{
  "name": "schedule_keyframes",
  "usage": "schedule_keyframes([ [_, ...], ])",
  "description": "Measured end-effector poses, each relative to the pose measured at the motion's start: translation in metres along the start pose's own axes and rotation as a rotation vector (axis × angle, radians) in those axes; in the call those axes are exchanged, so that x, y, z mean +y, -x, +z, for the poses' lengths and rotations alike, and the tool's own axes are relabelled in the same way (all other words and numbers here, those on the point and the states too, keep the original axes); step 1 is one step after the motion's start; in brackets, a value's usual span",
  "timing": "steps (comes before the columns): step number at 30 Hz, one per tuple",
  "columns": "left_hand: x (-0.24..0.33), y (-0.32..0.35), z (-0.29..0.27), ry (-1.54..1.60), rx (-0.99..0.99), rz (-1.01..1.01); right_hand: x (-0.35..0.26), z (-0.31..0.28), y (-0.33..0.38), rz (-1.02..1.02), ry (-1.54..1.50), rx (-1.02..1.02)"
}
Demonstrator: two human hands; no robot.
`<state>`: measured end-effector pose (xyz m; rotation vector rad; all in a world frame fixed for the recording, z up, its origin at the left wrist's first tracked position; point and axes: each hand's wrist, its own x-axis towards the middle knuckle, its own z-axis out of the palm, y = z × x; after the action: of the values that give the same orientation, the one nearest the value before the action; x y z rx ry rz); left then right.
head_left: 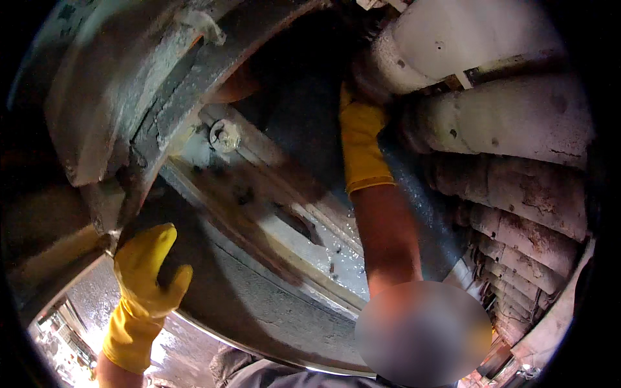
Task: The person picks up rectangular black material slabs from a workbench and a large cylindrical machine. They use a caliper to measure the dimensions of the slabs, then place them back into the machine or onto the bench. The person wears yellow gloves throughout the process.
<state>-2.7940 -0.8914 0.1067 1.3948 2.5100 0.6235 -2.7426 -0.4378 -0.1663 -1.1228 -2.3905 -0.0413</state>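
Observation:
My left hand (pixel 149 271), in a yellow rubber glove, is at the lower left, fingers stretched upward together and thumb apart. It holds nothing I can see and is next to the edge of a large curved metal wall (pixel 259 317). My right hand (pixel 365 139), in a matching glove, reaches up into the dark upper middle beside a pale rounded segment (pixel 420 58). Its fingers are lost in shadow, so any grip is hidden. Between my hands runs a wet, dirty metal bar (pixel 323 249) with a slot and a round bolt-like piece (pixel 224 136).
Several pale, worn rounded segments (pixel 517 119) line the right side. A thick, crusted metal frame (pixel 129 97) arches over the upper left. A blurred patch (pixel 424 333) covers the lower right, where my right arm emerges. Bright clutter (pixel 68 346) shows at the lower left.

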Motion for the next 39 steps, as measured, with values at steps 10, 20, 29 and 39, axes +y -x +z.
schedule_keyframes([
  [10, -0.006, -0.004, 0.002, -0.045, 0.029, 0.041, -0.065, 0.034, -0.03, -0.018, -0.22, 0.097],
  [20, 0.004, -0.012, 0.0, -0.095, -0.008, 0.006, -0.094, 0.018, -0.047, 0.205, -0.36, -0.38],
  [29, 0.006, -0.005, 0.003, -0.122, 0.016, 0.025, -0.079, 0.06, -0.057, 0.332, -0.727, -0.476],
  [39, 0.011, -0.002, 0.002, -0.027, 0.107, -0.1, -0.071, 0.012, -0.016, 0.029, -0.171, -0.261],
])
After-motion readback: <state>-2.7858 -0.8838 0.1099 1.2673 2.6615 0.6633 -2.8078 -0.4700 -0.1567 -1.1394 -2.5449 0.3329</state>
